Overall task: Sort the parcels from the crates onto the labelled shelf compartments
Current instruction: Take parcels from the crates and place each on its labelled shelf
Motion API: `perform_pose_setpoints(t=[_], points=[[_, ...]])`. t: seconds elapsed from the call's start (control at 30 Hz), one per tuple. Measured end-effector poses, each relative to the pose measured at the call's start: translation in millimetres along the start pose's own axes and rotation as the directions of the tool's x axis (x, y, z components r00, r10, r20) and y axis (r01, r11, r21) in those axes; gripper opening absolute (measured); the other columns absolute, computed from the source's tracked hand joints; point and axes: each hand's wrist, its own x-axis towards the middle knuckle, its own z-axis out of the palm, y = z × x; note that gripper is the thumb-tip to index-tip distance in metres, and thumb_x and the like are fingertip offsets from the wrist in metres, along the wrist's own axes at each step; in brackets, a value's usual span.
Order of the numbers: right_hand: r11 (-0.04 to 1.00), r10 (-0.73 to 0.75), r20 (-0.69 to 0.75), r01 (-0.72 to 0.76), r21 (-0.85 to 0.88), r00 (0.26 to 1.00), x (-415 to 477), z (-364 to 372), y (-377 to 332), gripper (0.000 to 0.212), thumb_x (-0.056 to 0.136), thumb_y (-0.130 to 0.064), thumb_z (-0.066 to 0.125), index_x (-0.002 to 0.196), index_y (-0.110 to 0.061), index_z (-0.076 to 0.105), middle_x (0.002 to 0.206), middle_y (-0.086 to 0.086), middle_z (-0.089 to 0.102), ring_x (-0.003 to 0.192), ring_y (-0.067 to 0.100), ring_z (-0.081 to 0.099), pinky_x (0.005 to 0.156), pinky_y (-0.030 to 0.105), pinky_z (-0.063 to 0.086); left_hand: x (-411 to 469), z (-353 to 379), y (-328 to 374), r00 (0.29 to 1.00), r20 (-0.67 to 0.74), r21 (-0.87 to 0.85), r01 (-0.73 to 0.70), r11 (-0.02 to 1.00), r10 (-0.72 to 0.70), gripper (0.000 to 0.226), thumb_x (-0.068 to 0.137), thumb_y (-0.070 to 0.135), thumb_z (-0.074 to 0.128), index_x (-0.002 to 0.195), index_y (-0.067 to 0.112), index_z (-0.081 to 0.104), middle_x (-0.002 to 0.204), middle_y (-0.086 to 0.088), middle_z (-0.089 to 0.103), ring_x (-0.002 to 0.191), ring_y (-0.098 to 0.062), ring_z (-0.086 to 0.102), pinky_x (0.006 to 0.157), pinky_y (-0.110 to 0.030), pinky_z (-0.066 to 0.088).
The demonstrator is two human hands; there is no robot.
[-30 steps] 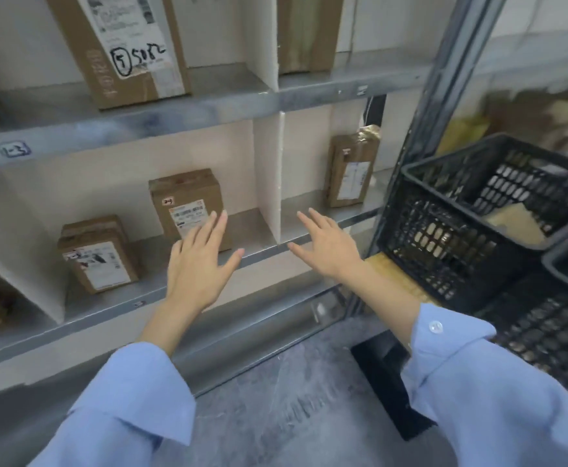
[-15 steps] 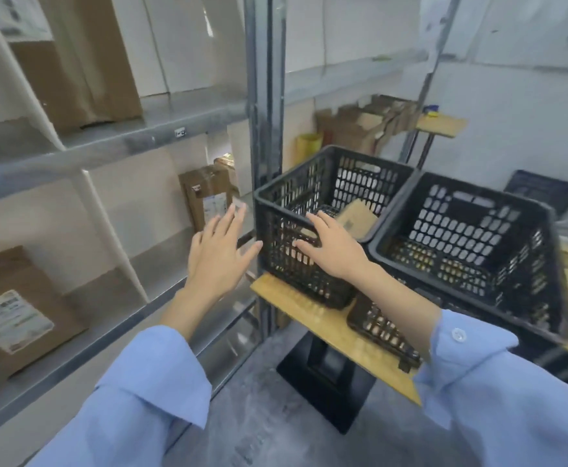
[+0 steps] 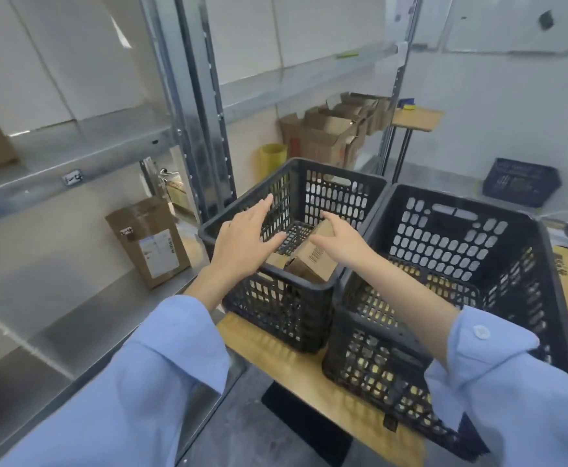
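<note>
Two black plastic crates stand side by side on a wooden table (image 3: pixel 286 362). The left crate (image 3: pixel 276 305) holds brown cardboard parcels (image 3: pixel 316 261), one showing a barcode. The right crate (image 3: pixel 471 264) looks empty through its mesh. My left hand (image 3: pixel 245 244) hovers over the left crate's near rim, fingers spread and holding nothing. Inside that crate, my right hand (image 3: pixel 340 242) reaches over the top parcel with straight fingers, at or just above its surface. A labelled brown parcel (image 3: pixel 149 241) stands on the metal shelf (image 3: pixel 73 325) to the left.
A grey steel upright (image 3: pixel 205 106) separates the shelf from the crates. Open cardboard boxes (image 3: pixel 329 133) and a yellow bin (image 3: pixel 272 156) stand behind. A small wooden table (image 3: pixel 417 117) and a dark blue crate (image 3: pixel 520 182) stand at the far right on the floor.
My view has swung right from the shelf to the crates. Both hands have moved from in front of the shelf to over the left crate, the right one reaching in.
</note>
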Motion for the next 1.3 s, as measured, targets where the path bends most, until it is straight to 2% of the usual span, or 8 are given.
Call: perform_pose_setpoints(t=[0.17, 0.33, 0.47, 0.6, 0.77, 0.97, 1.1, 1.3], points=[[0.996, 0.073, -0.002, -0.073, 0.042, 0.997, 42, 1, 17, 0.069, 0.097, -0.024, 0.057, 0.155, -0.01, 0.022, 0.161, 0.006, 0.025, 0.146, 0.023, 0.027, 0.116, 0.036, 0.025, 57, 34, -15, 0.989, 0.105, 0.055, -0.111, 0.992, 0.105, 0.078, 0.09, 0.059, 0.052, 0.156, 0.031, 0.02, 0.158, 0.003, 0.036, 0.141, -0.021, 0.039, 0.111, -0.052, 0.035], [0.976, 0.205, -0.041, -0.201, 0.083, 0.978, 83, 9, 29, 0.066, 0.096, -0.021, 0.059, 0.151, -0.006, 0.025, 0.157, 0.01, 0.032, 0.142, 0.026, 0.033, 0.111, 0.032, 0.029, 116, 72, -43, 0.954, 0.232, 0.049, -0.204, 0.978, 0.188, 0.084, 0.087, 0.06, 0.056, 0.156, 0.03, 0.019, 0.158, 0.004, 0.034, 0.142, -0.022, 0.037, 0.111, -0.052, 0.035], [0.95, 0.298, -0.082, -0.287, 0.121, 0.951, 111, 18, 42, 0.052, 0.097, -0.013, 0.057, 0.145, -0.005, 0.037, 0.147, 0.012, 0.044, 0.133, 0.026, 0.043, 0.099, 0.025, 0.033, 146, 110, -60, 0.879, 0.391, -0.025, -0.286, 0.958, 0.273, 0.09, 0.084, 0.059, 0.063, 0.157, 0.029, 0.019, 0.159, 0.004, 0.032, 0.141, -0.021, 0.038, 0.111, -0.047, 0.036], [0.919, 0.37, -0.125, -0.343, 0.193, 0.921, 130, 29, 48, 0.064, 0.096, -0.015, 0.06, 0.151, -0.013, 0.028, 0.151, 0.006, 0.041, 0.137, 0.021, 0.04, 0.105, 0.026, 0.033, 162, 153, -72, 0.79, 0.497, -0.084, -0.368, 0.926, 0.359, 0.098, 0.078, 0.061, 0.067, 0.157, 0.031, 0.017, 0.163, 0.005, 0.02, 0.144, -0.02, 0.032, 0.112, -0.045, 0.036], [0.866, 0.464, -0.168, -0.404, 0.295, 0.87, 145, 44, 62, 0.063, 0.096, -0.014, 0.06, 0.151, -0.016, 0.029, 0.151, 0.003, 0.042, 0.136, 0.019, 0.04, 0.092, 0.017, 0.027, 171, 188, -83, 0.726, 0.532, -0.233, -0.369, 0.9, 0.436, 0.104, 0.073, 0.06, 0.073, 0.156, 0.03, 0.018, 0.163, 0.009, 0.016, 0.143, -0.021, 0.03, 0.111, -0.045, 0.037], [0.809, 0.54, -0.178, -0.449, 0.379, 0.823, 155, 58, 74, 0.069, 0.094, -0.022, 0.064, 0.152, -0.019, 0.026, 0.15, 0.003, 0.042, 0.135, 0.02, 0.041, 0.1, 0.028, 0.033, 156, 219, -90, 0.639, 0.563, -0.336, -0.403, 0.851, 0.525, 0.103, 0.07, 0.058, 0.077, 0.154, 0.029, 0.024, 0.156, 0.01, 0.023, 0.137, -0.016, 0.029, 0.109, -0.041, 0.038], [0.809, 0.545, -0.195, -0.45, 0.379, 0.815, 164, 59, 80, 0.069, 0.094, -0.023, 0.063, 0.152, -0.02, 0.025, 0.149, 0.003, 0.042, 0.134, 0.02, 0.042, 0.096, 0.026, 0.032, 163, 227, -97, 0.637, 0.549, -0.327, -0.433, 0.84, 0.541, 0.097, 0.07, 0.055, 0.077, 0.151, 0.035, 0.026, 0.152, 0.008, 0.019, 0.134, -0.019, 0.027, 0.103, -0.043, 0.044], [0.811, 0.55, -0.151, -0.481, 0.334, 0.822, 181, 65, 83, 0.076, 0.092, -0.022, 0.067, 0.153, -0.018, 0.022, 0.154, 0.004, 0.036, 0.14, 0.022, 0.036, 0.111, 0.036, 0.031, 165, 230, -112, 0.654, 0.522, -0.416, -0.365, 0.833, 0.547, 0.096, 0.069, 0.046, 0.081, 0.149, 0.03, 0.031, 0.153, 0.006, 0.016, 0.136, -0.021, 0.032, 0.111, -0.038, 0.037]])
